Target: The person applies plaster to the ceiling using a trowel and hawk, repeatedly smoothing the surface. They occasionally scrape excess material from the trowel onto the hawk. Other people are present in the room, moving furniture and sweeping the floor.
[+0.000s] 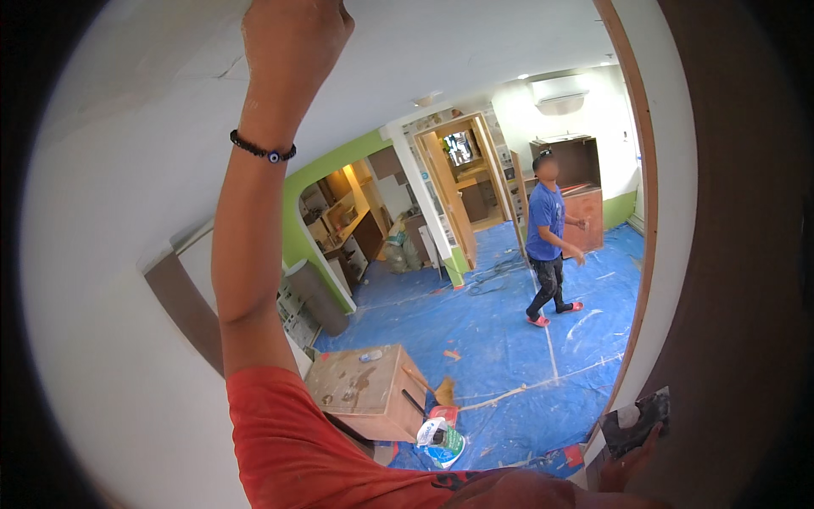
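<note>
My left arm, in a red sleeve and with a dark beaded bracelet [264,149], reaches up toward the pale ceiling [161,68]. My left hand [297,42] looks closed beside that surface. The upper edge of the picture cuts off its fingers, so whatever it grips does not show. Low on the right, my right hand [634,462] holds a dark flat plate [632,435] from below. A small whitish lump [628,416] lies on the plate. A thin crack-like line [231,68] runs across the ceiling near my left wrist.
Blue sheeting [500,365] covers the floor. Below me stand a wooden box [365,373], a broom [444,391] and a white-and-green bucket [442,443]. A person [547,233] in blue walks farther off. A grey roll [315,297] leans by the archway; a brown-edged frame [649,212] rises on the right.
</note>
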The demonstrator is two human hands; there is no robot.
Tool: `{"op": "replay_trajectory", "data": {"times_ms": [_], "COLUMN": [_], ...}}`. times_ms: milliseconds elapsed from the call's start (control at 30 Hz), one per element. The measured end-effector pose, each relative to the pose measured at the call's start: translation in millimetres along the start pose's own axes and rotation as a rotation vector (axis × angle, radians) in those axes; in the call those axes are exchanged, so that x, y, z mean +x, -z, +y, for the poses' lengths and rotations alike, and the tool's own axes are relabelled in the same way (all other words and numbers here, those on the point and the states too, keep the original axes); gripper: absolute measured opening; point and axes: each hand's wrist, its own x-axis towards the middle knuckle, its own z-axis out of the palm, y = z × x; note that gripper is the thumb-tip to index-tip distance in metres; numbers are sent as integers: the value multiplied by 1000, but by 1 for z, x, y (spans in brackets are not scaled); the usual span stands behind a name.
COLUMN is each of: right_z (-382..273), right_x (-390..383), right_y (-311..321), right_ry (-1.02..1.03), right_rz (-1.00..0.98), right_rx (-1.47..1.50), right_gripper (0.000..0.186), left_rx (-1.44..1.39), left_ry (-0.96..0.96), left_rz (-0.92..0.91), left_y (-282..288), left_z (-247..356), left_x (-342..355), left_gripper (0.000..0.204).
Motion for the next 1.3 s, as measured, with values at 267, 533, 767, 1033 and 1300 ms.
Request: {"op": "replay_trajectory", "data": {"times_ms": [267, 533, 767, 1033, 1300], "right_z": [-20, -87, -179, -214, -247], "right_x": [18, 92, 118, 108, 107], "right_y": [-9, -2, -17, -12, 32], "right_ry": [-71, -973, -898, -690, -387], "right_rz": [151, 284, 285, -292, -751], "right_rx": [549, 1435, 1383, 770, 526], "right_gripper": [67, 55, 52, 47, 51], "left_rx": [-862, -1369, -2071, -2178, -2206], "left_ry": [103, 603, 2169, 2158, 2571], "left_rz": [-685, -1474, -780, -855, 148], "left_y": [-30, 83, 175, 183, 94], "left_z": [49, 277, 319, 345, 299], "left_x": [-110, -422, -368, -355, -344], "left_gripper": [28, 26, 25, 27, 40]}}
